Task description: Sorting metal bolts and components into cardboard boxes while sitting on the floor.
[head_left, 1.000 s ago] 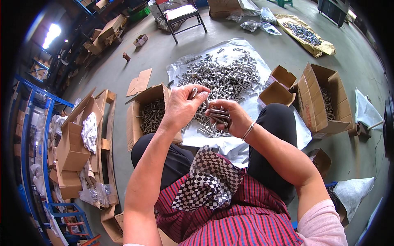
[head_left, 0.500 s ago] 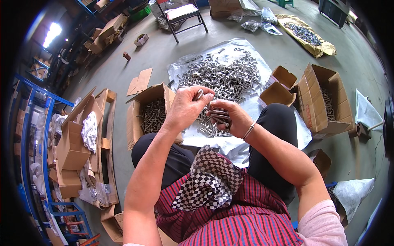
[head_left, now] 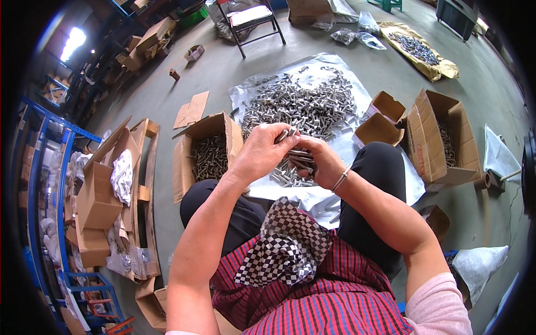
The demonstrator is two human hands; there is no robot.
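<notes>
A seated person's left hand [head_left: 262, 153] is pinching one bolt [head_left: 283, 134] while the right hand [head_left: 321, 162] is clutching a bundle of bolts [head_left: 298, 158]. The crowded bundle is risking a slip, likely spilling onto the plastic sheet [head_left: 312, 192] on the floor just beyond the knees.

Can't really see what's in the right hand [head_left: 321, 162], the left hand [head_left: 262, 153] covers most of that bolt bundle [head_left: 298, 157]. Chair [head_left: 251, 17] top is cut off by the edge, far shelves [head_left: 50, 89] too blurry tbh.

Grey concrete floor [head_left: 195, 72], folding chair [head_left: 251, 17] far beyond the fingers, blue shelving [head_left: 42, 184] well left, bright window [head_left: 72, 42] upper left
</notes>
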